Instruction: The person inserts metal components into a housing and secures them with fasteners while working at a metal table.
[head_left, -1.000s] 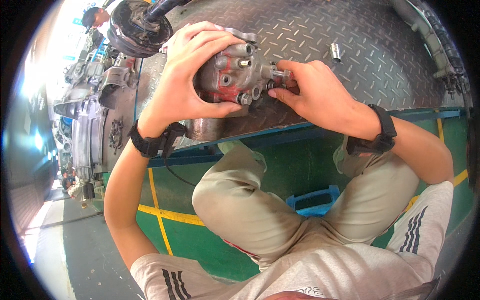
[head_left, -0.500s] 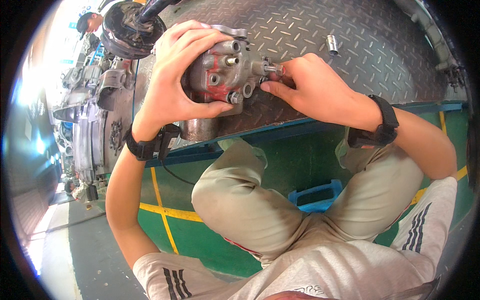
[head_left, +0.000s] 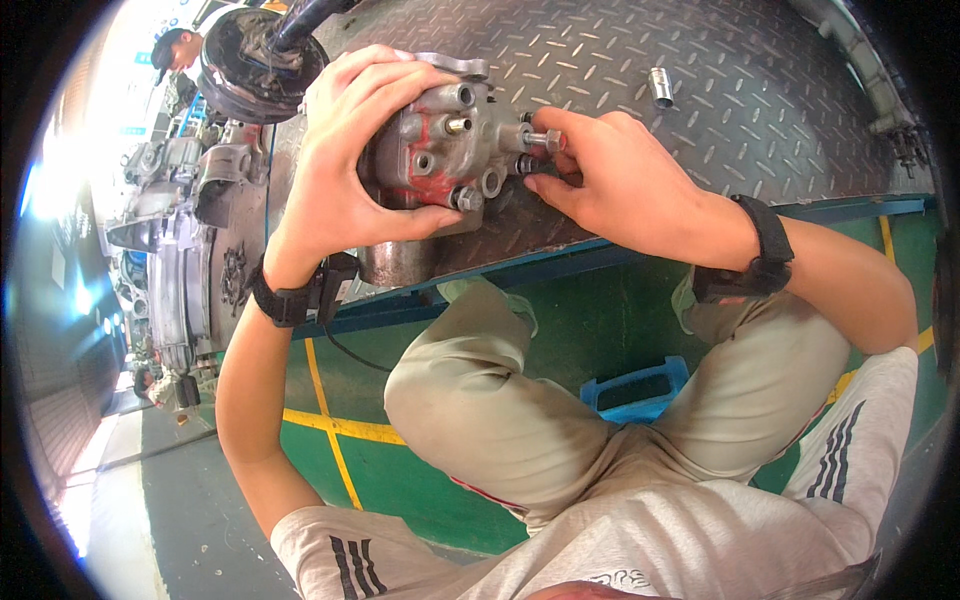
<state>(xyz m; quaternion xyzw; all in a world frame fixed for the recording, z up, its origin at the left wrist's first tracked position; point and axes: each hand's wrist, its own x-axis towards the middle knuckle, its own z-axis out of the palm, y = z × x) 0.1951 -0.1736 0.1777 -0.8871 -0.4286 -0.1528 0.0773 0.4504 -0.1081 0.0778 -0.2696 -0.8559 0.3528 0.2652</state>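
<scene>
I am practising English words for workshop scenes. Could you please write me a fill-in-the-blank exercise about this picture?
1. The left hand grips a metal ____ housing with red stains.
2. The right hand pinches a ____ at the side of the housing.
3. The housing rests on a ____ plate bench.
4. A small ____ socket stands apart on the bench.

Missing words: compressor; bolt; tread; silver

A small shiny metal socket (head_left: 660, 86) lies on the grey checker-plate counter (head_left: 760, 110) at one o'clock. A dark round wheel hub (head_left: 258, 62) sits at eleven, grey engine casings (head_left: 185, 250) at nine, and a blue plastic crate (head_left: 636, 391) on the green floor (head_left: 560, 320) near centre.
</scene>
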